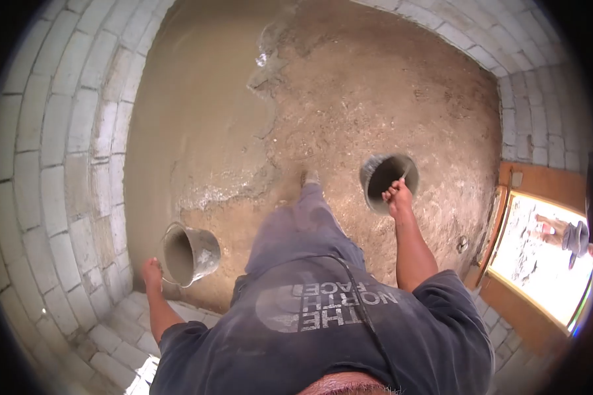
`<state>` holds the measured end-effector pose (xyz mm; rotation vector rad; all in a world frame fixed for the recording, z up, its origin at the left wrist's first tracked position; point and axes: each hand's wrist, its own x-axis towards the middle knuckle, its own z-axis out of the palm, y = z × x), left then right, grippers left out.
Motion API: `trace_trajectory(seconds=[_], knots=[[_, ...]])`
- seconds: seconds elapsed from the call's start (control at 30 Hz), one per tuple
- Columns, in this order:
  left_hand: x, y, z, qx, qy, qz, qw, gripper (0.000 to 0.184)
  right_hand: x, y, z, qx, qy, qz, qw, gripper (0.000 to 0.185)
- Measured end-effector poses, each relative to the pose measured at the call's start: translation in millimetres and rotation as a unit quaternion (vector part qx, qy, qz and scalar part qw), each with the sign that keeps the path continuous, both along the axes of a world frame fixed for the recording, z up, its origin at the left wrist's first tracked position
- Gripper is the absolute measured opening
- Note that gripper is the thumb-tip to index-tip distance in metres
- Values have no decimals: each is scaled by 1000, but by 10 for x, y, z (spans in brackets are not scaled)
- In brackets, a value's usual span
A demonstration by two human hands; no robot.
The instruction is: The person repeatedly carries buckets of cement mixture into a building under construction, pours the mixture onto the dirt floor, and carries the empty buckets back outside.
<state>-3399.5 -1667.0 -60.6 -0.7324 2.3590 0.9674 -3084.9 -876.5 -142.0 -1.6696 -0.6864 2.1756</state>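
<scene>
My left hand (153, 272) is at the lower left, its fingers closed at the thin wire handle of a grey bucket (206, 253). The opening of that bucket faces the hand, and its inside looks grey and smeared. On the other side, my right hand (397, 197) grips the handle of a second bucket (373, 172), whose wall is crusted with dried mortar. Its inside is dark, so the contents cannot be made out. Both arms are spread out from my body, one bucket at each side.
Smooth wet mortar (204, 99) covers the left of the floor, with a ragged edge against rough brown ground (375, 92). Block walls (66, 178) surround the room. At the right is a bright doorway (527, 257) with an orange frame; a person (576, 238) is outside.
</scene>
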Motion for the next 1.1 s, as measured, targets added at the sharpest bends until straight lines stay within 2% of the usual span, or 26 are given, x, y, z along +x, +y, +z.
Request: trace_trajectory(seconds=[0.03, 0.13, 0.23, 0.37, 0.5, 0.57, 0.7, 0.8, 0.87, 0.93, 0.97, 1.07, 1.1], knots=[[-65, 134, -40, 65, -11, 25, 998, 18, 322, -7, 84, 13, -6, -32, 999, 43], [-318, 646, -336, 100, -14, 4, 995, 20, 1236, -212, 343, 44, -21, -130, 990, 42], [-489, 1234, -440, 132, -50, -86, 986, 22, 1865, -576, 733, 42, -105, -270, 956, 38], [-596, 1755, -568, 65, -11, -226, 972, 25, 2813, -896, 734, 17, -95, -386, 918, 36], [-795, 1996, -366, -22, 29, -315, 948, 24, 3541, -1204, 545, -10, -112, -489, 865, 37], [-859, 2273, -155, -33, 40, -311, 949, 24, 3813, -1351, 412, -29, -103, -534, 839, 37], [-903, 2961, -7, -67, 34, -335, 939, 23, 4115, -1336, 274, -88, -92, -603, 788, 35], [-628, 3833, 345, -149, 46, -397, 905, 23, 4386, -1101, 191, -96, -32, -605, 789, 35], [-1048, 3914, -286, -200, 88, -550, 806, 23, 4613, -822, 174, -83, -10, -621, 779, 36], [-697, 4670, 32, -208, 94, -530, 817, 25, 4879, -519, 159, -66, -2, -630, 773, 37], [-401, 5188, 368, -212, 98, -519, 822, 25, 5021, -356, 166, -59, -4, -630, 775, 38], [-454, 5736, 95, -178, 115, -548, 810, 26, 5310, 155, 312, -39, -8, -638, 769, 39], [-406, 5994, 92, -115, 83, -496, 857, 25, 5392, 295, 347, -27, -9, -642, 766, 38]])
